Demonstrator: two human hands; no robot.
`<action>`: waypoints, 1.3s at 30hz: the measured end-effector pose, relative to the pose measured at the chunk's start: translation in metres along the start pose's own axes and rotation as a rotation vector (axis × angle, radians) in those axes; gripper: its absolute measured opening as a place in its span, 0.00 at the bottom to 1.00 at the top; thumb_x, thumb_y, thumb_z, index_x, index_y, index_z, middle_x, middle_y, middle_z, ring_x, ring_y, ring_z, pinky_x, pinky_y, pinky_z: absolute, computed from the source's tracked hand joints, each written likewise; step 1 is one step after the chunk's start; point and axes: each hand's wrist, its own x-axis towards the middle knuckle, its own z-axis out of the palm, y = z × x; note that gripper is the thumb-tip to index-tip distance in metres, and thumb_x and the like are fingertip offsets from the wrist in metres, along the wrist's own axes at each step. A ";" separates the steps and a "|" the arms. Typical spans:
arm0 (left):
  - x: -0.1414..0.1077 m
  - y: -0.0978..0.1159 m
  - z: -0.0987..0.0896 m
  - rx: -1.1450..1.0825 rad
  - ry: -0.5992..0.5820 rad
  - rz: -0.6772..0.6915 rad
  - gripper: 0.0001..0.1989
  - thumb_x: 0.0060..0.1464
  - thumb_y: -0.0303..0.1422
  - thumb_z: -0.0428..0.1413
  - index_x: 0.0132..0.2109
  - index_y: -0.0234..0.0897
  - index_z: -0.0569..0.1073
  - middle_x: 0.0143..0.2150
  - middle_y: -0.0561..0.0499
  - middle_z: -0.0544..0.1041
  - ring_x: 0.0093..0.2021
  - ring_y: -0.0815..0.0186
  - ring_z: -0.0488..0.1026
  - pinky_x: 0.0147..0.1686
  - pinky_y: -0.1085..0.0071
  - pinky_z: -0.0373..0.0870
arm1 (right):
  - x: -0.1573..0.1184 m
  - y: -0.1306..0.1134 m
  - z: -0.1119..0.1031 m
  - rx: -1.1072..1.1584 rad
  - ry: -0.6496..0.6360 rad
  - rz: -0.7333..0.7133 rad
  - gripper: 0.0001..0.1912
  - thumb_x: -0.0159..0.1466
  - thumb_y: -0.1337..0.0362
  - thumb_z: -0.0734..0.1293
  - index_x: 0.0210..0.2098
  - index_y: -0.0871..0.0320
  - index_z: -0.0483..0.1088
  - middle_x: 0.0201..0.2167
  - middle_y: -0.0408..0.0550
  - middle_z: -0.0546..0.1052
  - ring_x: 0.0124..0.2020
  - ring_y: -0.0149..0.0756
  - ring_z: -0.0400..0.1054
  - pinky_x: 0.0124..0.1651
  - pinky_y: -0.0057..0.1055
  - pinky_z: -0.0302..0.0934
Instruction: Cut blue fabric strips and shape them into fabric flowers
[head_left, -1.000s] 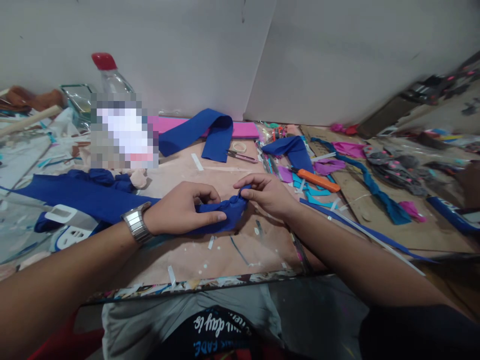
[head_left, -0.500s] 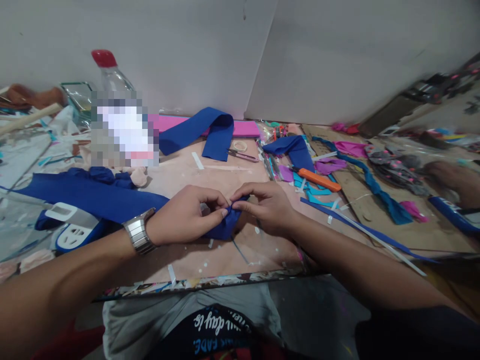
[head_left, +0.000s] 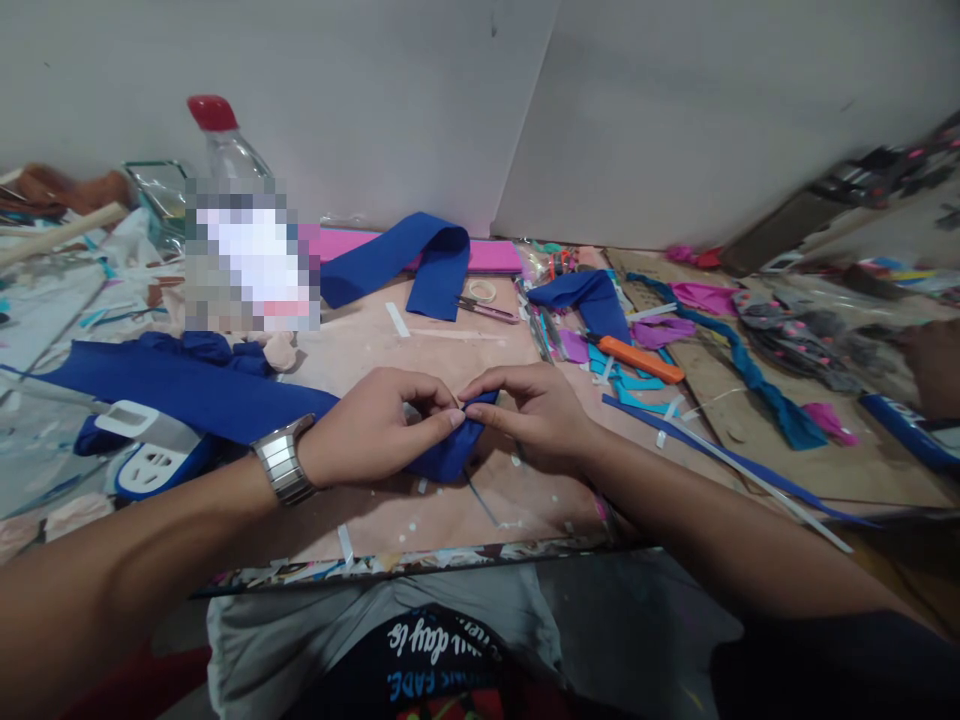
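left hand (head_left: 360, 430) and right hand (head_left: 544, 415) pinching blue fabric (head_left: 448, 458), partly bunched; blue length (head_left: 187, 388) beside left wrist unbunched.

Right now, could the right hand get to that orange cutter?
Probably yes: the orange cutter lies just beyond the right hand, atop scraps, with nothing seen covering its handle. But those fingers are pinching the blue fabric, so they would likely have to let go first.

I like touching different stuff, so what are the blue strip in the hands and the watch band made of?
The blue strip looks like matte cloth, folding softly, though crepe paper is possible. The watch band seems shiny metal: silvery links catch the light.
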 end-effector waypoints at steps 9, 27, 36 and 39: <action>0.001 -0.001 -0.001 -0.015 0.018 0.021 0.12 0.64 0.35 0.55 0.35 0.35 0.78 0.31 0.54 0.77 0.33 0.68 0.70 0.37 0.71 0.65 | -0.002 0.002 -0.006 -0.021 0.000 -0.088 0.12 0.65 0.60 0.75 0.47 0.57 0.81 0.43 0.51 0.85 0.42 0.37 0.79 0.48 0.33 0.71; 0.001 0.000 0.000 -0.040 -0.051 -0.027 0.14 0.67 0.37 0.53 0.38 0.34 0.79 0.33 0.53 0.77 0.35 0.67 0.70 0.37 0.69 0.63 | 0.003 -0.003 0.000 0.015 0.002 -0.069 0.11 0.64 0.55 0.76 0.37 0.58 0.82 0.34 0.50 0.84 0.35 0.35 0.78 0.42 0.32 0.71; 0.001 -0.001 0.001 -0.015 -0.028 -0.016 0.14 0.66 0.37 0.54 0.36 0.34 0.78 0.31 0.53 0.76 0.34 0.68 0.70 0.37 0.70 0.64 | 0.002 -0.002 -0.003 0.014 -0.037 -0.112 0.09 0.65 0.60 0.76 0.41 0.57 0.81 0.37 0.49 0.84 0.38 0.35 0.78 0.43 0.31 0.70; 0.000 0.000 0.002 -0.024 -0.028 -0.011 0.14 0.66 0.39 0.55 0.37 0.35 0.78 0.32 0.53 0.77 0.33 0.68 0.70 0.35 0.71 0.64 | 0.002 -0.002 -0.003 0.010 -0.026 -0.102 0.09 0.66 0.59 0.74 0.41 0.57 0.81 0.37 0.50 0.84 0.37 0.35 0.78 0.43 0.31 0.70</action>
